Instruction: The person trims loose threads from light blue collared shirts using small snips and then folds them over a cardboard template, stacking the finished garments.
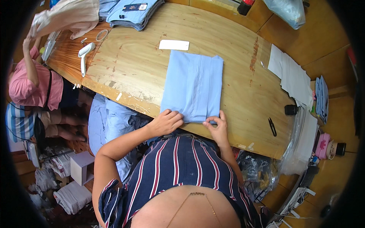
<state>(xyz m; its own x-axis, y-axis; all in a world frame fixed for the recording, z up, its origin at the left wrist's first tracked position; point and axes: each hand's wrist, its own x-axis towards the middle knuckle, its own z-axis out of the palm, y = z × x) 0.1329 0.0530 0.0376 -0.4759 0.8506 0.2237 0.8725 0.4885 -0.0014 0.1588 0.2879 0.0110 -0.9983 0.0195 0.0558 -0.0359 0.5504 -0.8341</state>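
A light-blue shirt [193,85], folded into a rectangle, lies at the table's near edge with a strip of cloth running down its middle. At its near left corner, the curled fingers of my left hand [166,122] grip the hem. My right hand [218,128] pinches the near right corner between thumb and forefinger. Just beyond the shirt's far edge is a blank-looking white card [174,45]. The cloth's underside is hidden.
Folded blue shirts [133,13] are stacked at the far left, near a white lint roller [84,57] and a tape roll [102,35]. Black thread snips [272,127] and white sheets [291,74] lie right. Loose blue garments [114,117] hang below the left edge. Another person [36,87] handles pale cloth.
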